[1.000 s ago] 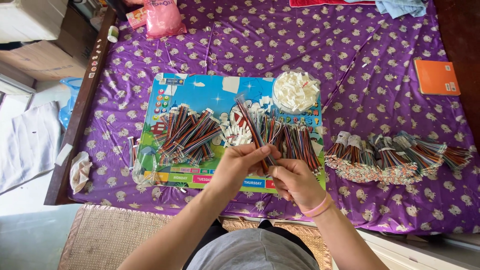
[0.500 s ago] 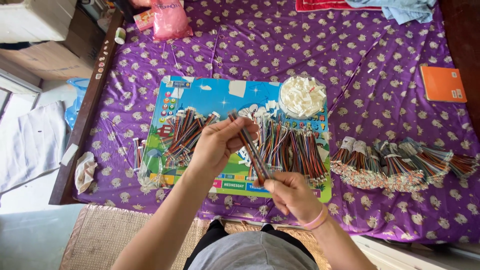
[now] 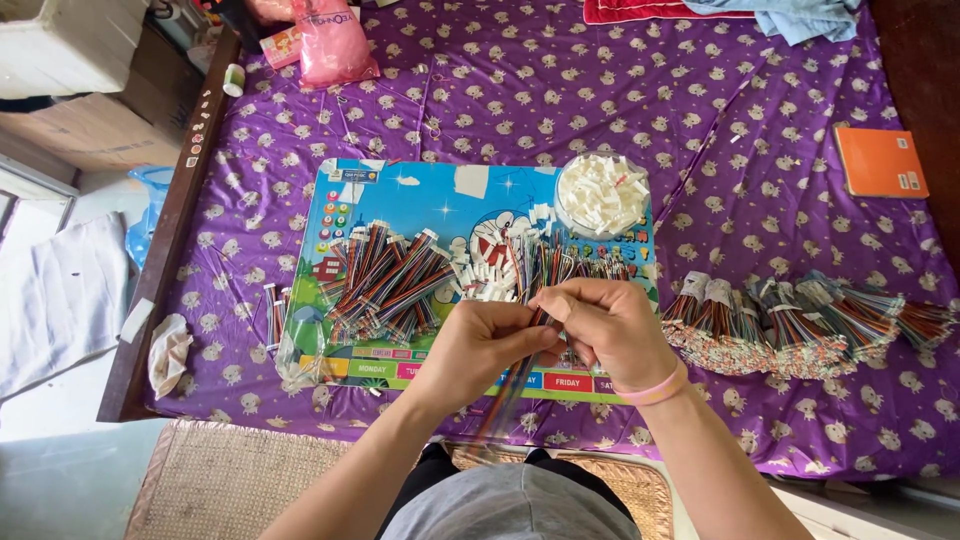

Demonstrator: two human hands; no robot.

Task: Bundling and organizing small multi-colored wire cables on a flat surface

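My left hand [image 3: 490, 343] and my right hand [image 3: 612, 330] are together over the near edge of a colourful cartoon board [image 3: 420, 200]. Both pinch a thin multicoloured ribbon cable [image 3: 510, 395] that hangs blurred toward my lap. A pile of similar multicoloured cables [image 3: 385, 285] lies on the board's left part. More cables [image 3: 560, 262] and small white connectors [image 3: 492, 278] lie just beyond my hands. A round clear bowl of white connectors [image 3: 602, 193] stands at the board's far right corner.
A row of bundled cables [image 3: 800, 320] lies to the right on the purple patterned sheet [image 3: 560, 90]. An orange booklet [image 3: 880, 162] is far right, a pink bag [image 3: 330, 45] far left. The dark wooden bed edge [image 3: 165, 240] runs along the left; a woven mat [image 3: 210, 480] lies below.
My left hand has come down from the board to meet my right hand. The cable, held up diagonally before, now hangs down toward my lap between both hands.
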